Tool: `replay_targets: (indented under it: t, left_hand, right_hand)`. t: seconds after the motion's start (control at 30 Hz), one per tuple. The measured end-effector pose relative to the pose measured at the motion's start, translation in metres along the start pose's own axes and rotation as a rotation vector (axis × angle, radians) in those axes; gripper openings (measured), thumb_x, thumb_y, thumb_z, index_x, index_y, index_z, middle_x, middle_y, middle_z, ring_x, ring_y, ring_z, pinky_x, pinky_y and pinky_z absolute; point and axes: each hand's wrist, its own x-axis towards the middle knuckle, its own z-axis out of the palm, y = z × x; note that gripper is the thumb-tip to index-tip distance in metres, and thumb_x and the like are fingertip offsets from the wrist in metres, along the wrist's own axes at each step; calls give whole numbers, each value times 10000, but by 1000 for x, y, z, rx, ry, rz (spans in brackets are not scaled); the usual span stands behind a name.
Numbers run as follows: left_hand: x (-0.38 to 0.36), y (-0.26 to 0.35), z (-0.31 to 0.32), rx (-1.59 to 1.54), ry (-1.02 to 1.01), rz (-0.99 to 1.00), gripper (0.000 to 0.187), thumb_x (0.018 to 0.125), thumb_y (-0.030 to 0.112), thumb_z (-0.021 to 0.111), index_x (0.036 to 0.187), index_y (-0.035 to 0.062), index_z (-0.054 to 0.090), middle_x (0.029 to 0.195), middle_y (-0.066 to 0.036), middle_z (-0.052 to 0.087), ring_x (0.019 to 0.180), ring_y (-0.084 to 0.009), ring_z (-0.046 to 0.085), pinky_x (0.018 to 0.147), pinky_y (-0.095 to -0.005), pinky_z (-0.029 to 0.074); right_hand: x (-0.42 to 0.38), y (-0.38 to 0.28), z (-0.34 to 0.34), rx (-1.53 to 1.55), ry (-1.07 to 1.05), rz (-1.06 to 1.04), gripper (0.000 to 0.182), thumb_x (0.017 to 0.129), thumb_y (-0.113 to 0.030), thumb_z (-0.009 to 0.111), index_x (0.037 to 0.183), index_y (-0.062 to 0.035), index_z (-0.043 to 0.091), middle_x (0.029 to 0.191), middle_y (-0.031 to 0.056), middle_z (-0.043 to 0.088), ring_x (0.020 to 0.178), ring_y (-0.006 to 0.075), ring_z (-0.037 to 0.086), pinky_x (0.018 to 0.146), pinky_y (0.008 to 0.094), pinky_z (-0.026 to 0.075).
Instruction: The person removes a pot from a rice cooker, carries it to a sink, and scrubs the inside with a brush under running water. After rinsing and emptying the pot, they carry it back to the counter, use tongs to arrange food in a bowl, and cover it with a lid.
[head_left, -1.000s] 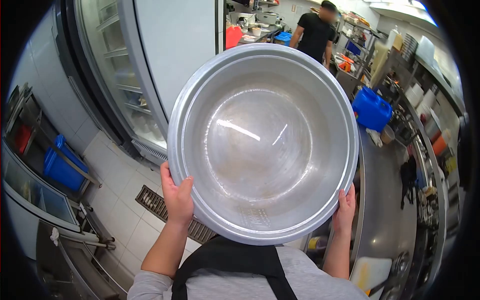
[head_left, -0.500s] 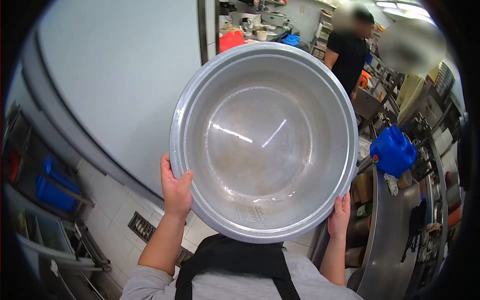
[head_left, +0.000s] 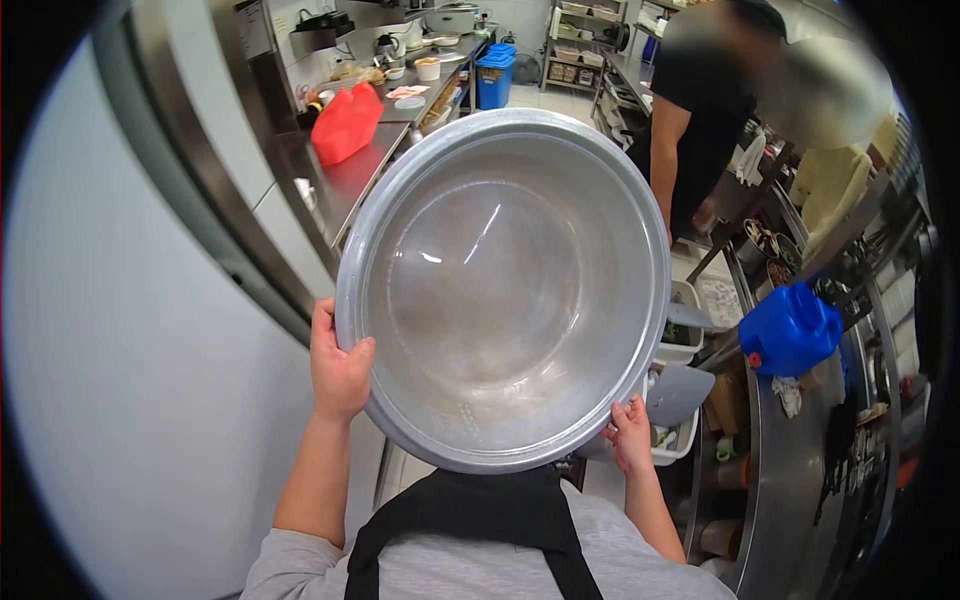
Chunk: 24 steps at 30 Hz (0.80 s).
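A large round metal pot point(head_left: 480, 300), its inside bare and shiny, is held up in front of my chest with its mouth facing me. My left hand point(head_left: 340, 365) grips the rim at the lower left, thumb over the edge and fingers behind. On the lower right, my right hand point(head_left: 629, 432) pinches the rim, its fingers partly hidden behind the pot. Faint markings show low on the inner wall.
A steel counter point(head_left: 380, 145) with a red bag point(head_left: 346, 122) runs ahead on the left, beside a pale panel point(head_left: 130, 350). At right are a blue jerrycan point(head_left: 790, 330) on a steel counter point(head_left: 795, 470) and white bins point(head_left: 680, 440). A person point(head_left: 690, 110) bends ahead.
My view has swung left-to-right past the pale panel, bringing the far aisle into sight. The pot stays in both hands, slightly further left. The other person now bends forward.
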Motion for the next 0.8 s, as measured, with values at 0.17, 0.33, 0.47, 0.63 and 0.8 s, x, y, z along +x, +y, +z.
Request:
replay_targets:
  t: [0.17, 0.33, 0.47, 0.63, 0.8]
  left_hand:
    - [114, -50, 58, 71, -17, 0, 365, 742, -50, 479, 1096, 30, 445, 1007, -28, 488, 941, -101, 466, 891, -263, 387]
    - [235, -84, 110, 188, -3, -2, 347, 729, -53, 495, 1067, 20, 467, 985, -47, 522, 927, -121, 497, 880, -259, 409]
    - [305, -135, 119, 248, 45, -51, 337, 733, -50, 498, 1063, 14, 469, 1000, -67, 536, 939, -124, 512, 890, -265, 414]
    - [403, -227, 126, 242, 89, -73, 330, 732, -46, 510, 1052, 15, 463, 942, -56, 518, 900, -134, 515, 875, -274, 424]
    - [549, -300, 148, 286, 8, -127, 338, 725, -46, 523, 1053, 12, 463, 948, -76, 535, 899, -139, 523, 860, -274, 429]
  right_hand:
    - [149, -10, -2, 17, -87, 38, 126, 977, -196, 549, 1055, -108, 503, 913, 11, 658, 794, 116, 643, 644, 285, 543]
    - [286, -33, 42, 214, -54, 39, 193, 982, -196, 535, 1135, -80, 517, 1018, 58, 640, 880, 166, 645, 760, 355, 562]
    - [379, -52, 70, 182, 30, 22, 300, 951, -148, 547, 1216, -22, 485, 1105, 122, 616, 996, 237, 625, 873, 395, 531]
    - [497, -71, 118, 201, 4, 22, 367, 938, -159, 549, 1261, -5, 464, 1153, 146, 605, 1039, 256, 609, 916, 418, 509]
    - [621, -82, 163, 132, 91, 20, 320, 942, -141, 532, 1221, 13, 504, 1110, 132, 613, 990, 231, 615, 871, 370, 503]
